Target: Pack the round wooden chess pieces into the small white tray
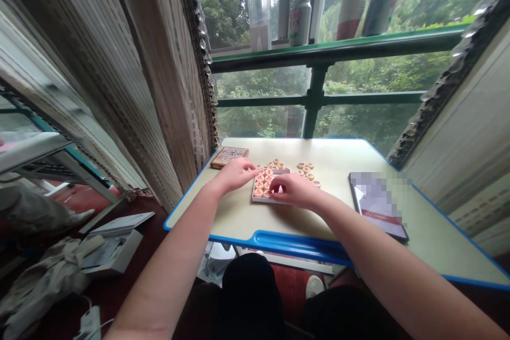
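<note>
Round wooden Chinese chess pieces (259, 185) with red characters sit in rows in the left part of a shallow white box (260, 200) on the table. My right hand (297, 189) reaches into the box from the right, thumb and fingers curled together at a piece by the front edge; the fingertips are partly hidden. At the box's back left corner is my left hand (239, 173), fingers stretched out towards the pieces. Loose pieces (276, 163) lie in a pile behind the box. More loose pieces with dark characters (306, 169) are spread to its right.
A flat brown printed box (230, 156) lies at the table's back left. On the right rests a tablet-like device (376, 207). The cream table (239, 220) has a blue edge. Cans (300, 22) stand on the green railing ledge, and curtains (159, 64) hang at both sides.
</note>
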Motion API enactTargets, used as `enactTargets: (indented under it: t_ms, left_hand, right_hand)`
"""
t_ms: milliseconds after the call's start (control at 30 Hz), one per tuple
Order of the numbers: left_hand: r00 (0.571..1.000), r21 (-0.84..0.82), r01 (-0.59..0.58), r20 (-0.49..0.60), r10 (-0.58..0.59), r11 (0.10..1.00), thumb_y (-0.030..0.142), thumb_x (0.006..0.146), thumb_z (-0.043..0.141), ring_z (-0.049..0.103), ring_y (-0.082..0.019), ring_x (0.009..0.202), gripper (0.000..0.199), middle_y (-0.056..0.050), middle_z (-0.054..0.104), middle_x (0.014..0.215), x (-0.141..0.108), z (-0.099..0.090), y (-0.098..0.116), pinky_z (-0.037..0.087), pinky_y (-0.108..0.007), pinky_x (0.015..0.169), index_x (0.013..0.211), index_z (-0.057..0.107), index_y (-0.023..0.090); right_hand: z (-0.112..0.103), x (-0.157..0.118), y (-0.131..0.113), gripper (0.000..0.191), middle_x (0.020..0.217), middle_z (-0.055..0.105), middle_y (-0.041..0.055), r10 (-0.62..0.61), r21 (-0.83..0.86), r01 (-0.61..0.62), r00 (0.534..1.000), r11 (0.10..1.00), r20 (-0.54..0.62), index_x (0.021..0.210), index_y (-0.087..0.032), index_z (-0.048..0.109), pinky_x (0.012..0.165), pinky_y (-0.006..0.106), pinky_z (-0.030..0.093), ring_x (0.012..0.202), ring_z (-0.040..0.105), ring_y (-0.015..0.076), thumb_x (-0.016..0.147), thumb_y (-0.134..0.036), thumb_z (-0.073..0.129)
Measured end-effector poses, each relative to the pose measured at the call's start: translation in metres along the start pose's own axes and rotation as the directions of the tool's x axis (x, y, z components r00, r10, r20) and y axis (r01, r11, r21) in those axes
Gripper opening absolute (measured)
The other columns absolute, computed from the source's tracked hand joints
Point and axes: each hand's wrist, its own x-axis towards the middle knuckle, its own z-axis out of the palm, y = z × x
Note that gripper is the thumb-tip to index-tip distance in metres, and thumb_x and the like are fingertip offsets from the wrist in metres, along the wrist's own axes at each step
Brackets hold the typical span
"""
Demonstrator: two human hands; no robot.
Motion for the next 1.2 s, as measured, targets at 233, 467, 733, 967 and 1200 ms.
enactTargets:
  t_ms: [233,467,733,967,1200]
  left_hand:
    - [0.953,0.052,-0.033,-0.301,0.047,0.998,0.033,0.086,0.047,0.057,-0.018,0.082,0.025,-0.006,0.064,0.081,-0.018,0.028,-0.017,0.046,-0.032,0.078,0.078,0.065,0.017]
    - [0.94,0.106,-0.128,-0.305,0.154,0.986,0.029,0.086,0.047,0.055,-0.019,0.082,0.024,-0.006,0.063,0.08,-0.016,0.033,-0.006,0.045,-0.035,0.082,0.075,0.065,0.017]
    - [0.937,0.025,-0.156,-0.311,0.156,0.987,0.031,0.086,0.049,0.058,-0.018,0.083,0.026,-0.007,0.066,0.083,-0.018,0.037,-0.006,0.046,-0.034,0.082,0.078,0.069,0.017]
    - [0.929,-0.052,-0.174,-0.341,0.146,0.983,0.029,0.088,0.044,0.061,-0.018,0.088,0.029,-0.008,0.068,0.088,-0.016,0.041,-0.001,0.047,-0.032,0.085,0.083,0.07,0.015]
    - [0.932,-0.026,-0.152,-0.337,0.135,0.988,0.03,0.088,0.045,0.06,-0.018,0.084,0.029,-0.008,0.068,0.083,-0.015,0.041,-0.004,0.047,-0.033,0.082,0.08,0.069,0.015]
  right_hand:
    - [-0.002,0.001,0.005,0.007,0.07,0.064,0.0012,-0.052,0.034,0.052,0.999,0.998,-0.005,0.074,-0.016,0.068,0.057,0.022,0.036,0.059,0.052,0.0093,0.074,-0.021,0.062]
    - [-0.001,0.003,0.014,0.007,0.071,0.065,0.0015,-0.088,0.056,0.088,0.996,0.995,-0.013,0.076,-0.016,0.069,0.058,0.023,0.037,0.06,0.053,0.0099,0.072,-0.021,0.065]
    - [0.001,0.004,0.013,0.009,0.069,0.064,0.0015,-0.077,0.031,0.078,0.996,0.996,-0.035,0.074,-0.017,0.07,0.057,0.022,0.036,0.059,0.052,0.0102,0.072,-0.02,0.062]
    - [0.001,0.005,0.013,0.01,0.072,0.065,0.0034,-0.118,-0.006,0.118,0.986,0.993,-0.119,0.074,-0.017,0.07,0.066,0.025,0.041,0.072,0.056,0.0148,0.073,-0.021,0.06]
    - [0.002,0.006,0.01,0.009,0.065,0.062,0.0022,-0.191,0.01,0.192,0.979,0.981,-0.073,0.07,-0.017,0.071,0.066,0.025,0.042,0.063,0.054,0.0123,0.073,-0.02,0.063]
